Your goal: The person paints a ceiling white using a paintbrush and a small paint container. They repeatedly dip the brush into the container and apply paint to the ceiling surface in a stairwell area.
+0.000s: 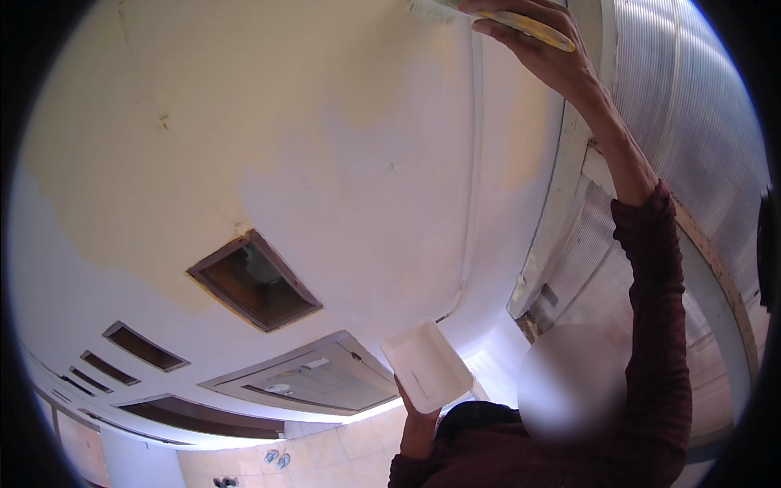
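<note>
Paintbrush [506,18] at one o'clock, likely light, best held by its handle [543,33], fills the right hand [556,58]; left hand [418,415] grips tray [427,364] near six.

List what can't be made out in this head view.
All head view:
Brush: part of its head, cut off by the top edge.
Right hand: part cut off by the same edge.
Left hand: most fingers, hidden by the tray.
Whatever lies behind the round blurred patch.
Beyond the nearest window: too dark.
Dark items on the floor: too small, at the lower edge.
</note>
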`<state>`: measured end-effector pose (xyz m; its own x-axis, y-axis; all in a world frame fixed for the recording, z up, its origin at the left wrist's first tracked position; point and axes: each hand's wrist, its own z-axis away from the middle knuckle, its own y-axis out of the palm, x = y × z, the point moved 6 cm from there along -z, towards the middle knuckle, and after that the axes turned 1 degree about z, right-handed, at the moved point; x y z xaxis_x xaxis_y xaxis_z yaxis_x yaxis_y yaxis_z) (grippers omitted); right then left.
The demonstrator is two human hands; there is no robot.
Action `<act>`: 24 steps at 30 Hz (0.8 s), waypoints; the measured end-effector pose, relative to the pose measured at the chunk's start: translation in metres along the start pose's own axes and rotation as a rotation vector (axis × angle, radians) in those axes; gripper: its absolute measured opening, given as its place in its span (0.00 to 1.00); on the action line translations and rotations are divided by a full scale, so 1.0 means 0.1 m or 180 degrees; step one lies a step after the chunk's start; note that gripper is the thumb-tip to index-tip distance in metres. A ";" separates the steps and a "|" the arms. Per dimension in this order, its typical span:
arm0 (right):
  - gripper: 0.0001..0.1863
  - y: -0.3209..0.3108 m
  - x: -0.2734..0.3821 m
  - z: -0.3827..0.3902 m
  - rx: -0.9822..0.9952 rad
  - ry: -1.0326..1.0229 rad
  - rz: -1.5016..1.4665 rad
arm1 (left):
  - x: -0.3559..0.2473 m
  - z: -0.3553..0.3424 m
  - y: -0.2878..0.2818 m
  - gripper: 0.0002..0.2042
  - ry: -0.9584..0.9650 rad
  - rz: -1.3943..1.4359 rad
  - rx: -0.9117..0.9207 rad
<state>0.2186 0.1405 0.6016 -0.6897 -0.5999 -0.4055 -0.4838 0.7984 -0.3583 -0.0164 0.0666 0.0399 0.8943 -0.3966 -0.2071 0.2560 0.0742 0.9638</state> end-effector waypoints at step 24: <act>0.14 1.20 1.69 3.32 0.1954 0.2542 -0.1517 | 0.08 -0.11 0.42 0.27 -0.0215 -0.0037 -0.0112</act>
<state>0.2225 0.1177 0.2113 -0.7597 -0.4570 0.4626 -0.5952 0.2022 -0.7777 0.0054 0.0770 0.0766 0.8647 -0.4585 -0.2054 0.2802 0.1007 0.9547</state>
